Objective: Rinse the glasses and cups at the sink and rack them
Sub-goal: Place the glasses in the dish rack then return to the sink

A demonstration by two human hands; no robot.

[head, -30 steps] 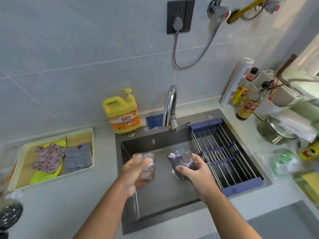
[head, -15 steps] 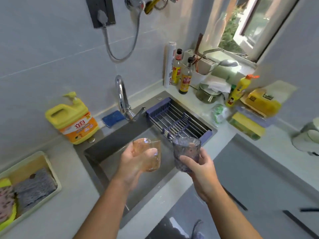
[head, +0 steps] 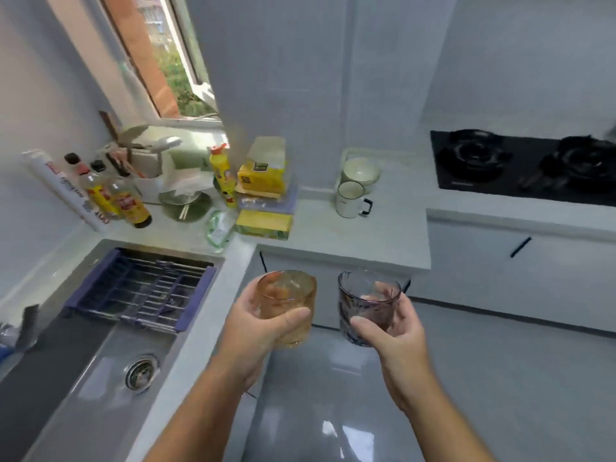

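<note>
My left hand [head: 256,331] grips an amber glass [head: 287,305], upright, over the counter edge to the right of the sink [head: 83,378]. Beside it my right hand [head: 396,338] holds a dark purple glass [head: 366,310], also upright, out over the floor. The blue-framed wire rack [head: 143,291] spans the sink's far end and has nothing on it. A white mug [head: 350,200] with a black handle and a white bowl [head: 361,170] stand on the counter by the corner wall.
Sauce bottles [head: 130,203], a yellow bottle [head: 221,173], yellow packs [head: 265,195] and a utensil holder crowd the counter under the window. A black gas hob [head: 523,168] lies at the right. The sink drain [head: 141,375] shows at lower left. Glossy grey floor lies below my hands.
My view has swung right, away from the tap toward the corner counter and hob. Both hands have carried their glasses from over the sink basin out past its right edge.
</note>
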